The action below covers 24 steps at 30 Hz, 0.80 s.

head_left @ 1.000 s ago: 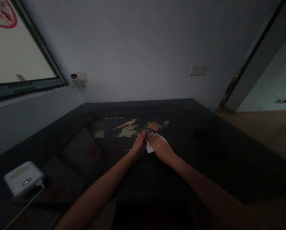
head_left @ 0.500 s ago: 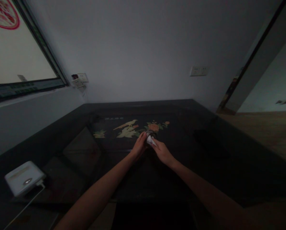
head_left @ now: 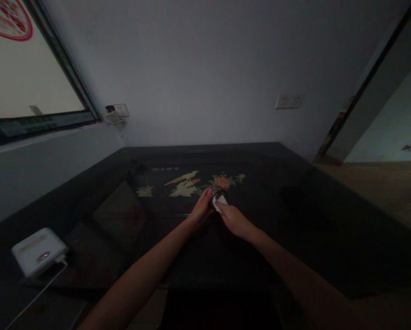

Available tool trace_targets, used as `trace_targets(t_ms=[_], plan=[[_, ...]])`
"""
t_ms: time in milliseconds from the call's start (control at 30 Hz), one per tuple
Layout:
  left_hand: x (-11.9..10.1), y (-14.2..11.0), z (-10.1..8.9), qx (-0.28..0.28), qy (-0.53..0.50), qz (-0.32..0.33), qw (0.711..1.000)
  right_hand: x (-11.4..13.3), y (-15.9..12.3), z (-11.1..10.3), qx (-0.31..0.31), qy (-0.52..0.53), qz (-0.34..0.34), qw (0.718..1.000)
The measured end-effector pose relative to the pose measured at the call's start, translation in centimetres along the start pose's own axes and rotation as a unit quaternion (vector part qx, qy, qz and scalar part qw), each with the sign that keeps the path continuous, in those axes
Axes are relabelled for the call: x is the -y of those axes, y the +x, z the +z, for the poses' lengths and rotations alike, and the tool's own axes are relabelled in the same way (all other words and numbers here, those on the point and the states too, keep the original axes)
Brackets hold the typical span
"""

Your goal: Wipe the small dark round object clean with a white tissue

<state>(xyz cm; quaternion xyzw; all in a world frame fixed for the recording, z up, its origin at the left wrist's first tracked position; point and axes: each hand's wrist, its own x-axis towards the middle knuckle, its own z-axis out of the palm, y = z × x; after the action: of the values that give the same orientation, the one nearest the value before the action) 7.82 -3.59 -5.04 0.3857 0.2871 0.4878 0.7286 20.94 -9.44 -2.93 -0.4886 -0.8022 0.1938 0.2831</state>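
Note:
Above the dark tabletop, my left hand (head_left: 202, 207) is closed around a small dark object with a rounded, shiny rim (head_left: 219, 189); its exact kind is too dim to tell. My right hand (head_left: 236, 221) pinches a white tissue or cloth (head_left: 220, 202) and presses it against the near side of that dark object. The two hands almost meet in the middle of the view. Fingers of both are partly hidden behind what they hold.
The dark glossy table (head_left: 191, 270) carries a bird-and-flower picture (head_left: 185, 185). On the left stands a white box-shaped device (head_left: 39, 251) with a white cable (head_left: 36, 298). A dark flat object (head_left: 303, 206) lies to the right. Wall sockets (head_left: 290, 101) are behind.
The white tissue or cloth has shifted slightly on the dark object and shows a broader face. My right hand has turned a little with it. The whole view has moved slightly.

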Motion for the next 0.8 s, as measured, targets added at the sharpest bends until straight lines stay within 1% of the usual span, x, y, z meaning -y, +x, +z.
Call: trace_targets(t_ms=[100,200,333,433,533,633,733,800], plan=[[0.1,0.2,0.1,-0.002,-0.017,0.006,1.000,-0.2,-0.1,0.0,0.011,-0.130,-0.053,0.990],[0.4,0.5,0.0,-0.008,-0.019,0.012,1.000,-0.4,0.0,0.6,-0.011,-0.231,-0.072,0.970],[1.1,1.2,-0.6,-0.003,-0.017,0.011,1.000,-0.7,-0.1,1.6,-0.062,-0.299,-0.061,0.950],[1.2,1.3,-0.7,0.002,-0.015,0.020,1.000,-0.8,-0.2,1.9,-0.072,-0.320,-0.056,0.943],[0.8,0.8,-0.2,-0.012,-0.009,0.027,1.000,-0.8,-0.3,1.8,-0.054,-0.312,-0.054,0.947],[0.2,0.2,0.4,-0.016,-0.011,0.021,1.000,-0.3,-0.4,1.4,-0.030,-0.273,-0.043,0.961],[-0.1,-0.2,0.6,-0.003,-0.006,0.014,1.000,0.0,-0.4,0.9,-0.014,-0.178,-0.024,0.984],[-0.1,-0.2,0.6,0.002,0.003,0.012,1.000,0.1,-0.2,0.7,-0.011,-0.072,-0.003,0.997]])
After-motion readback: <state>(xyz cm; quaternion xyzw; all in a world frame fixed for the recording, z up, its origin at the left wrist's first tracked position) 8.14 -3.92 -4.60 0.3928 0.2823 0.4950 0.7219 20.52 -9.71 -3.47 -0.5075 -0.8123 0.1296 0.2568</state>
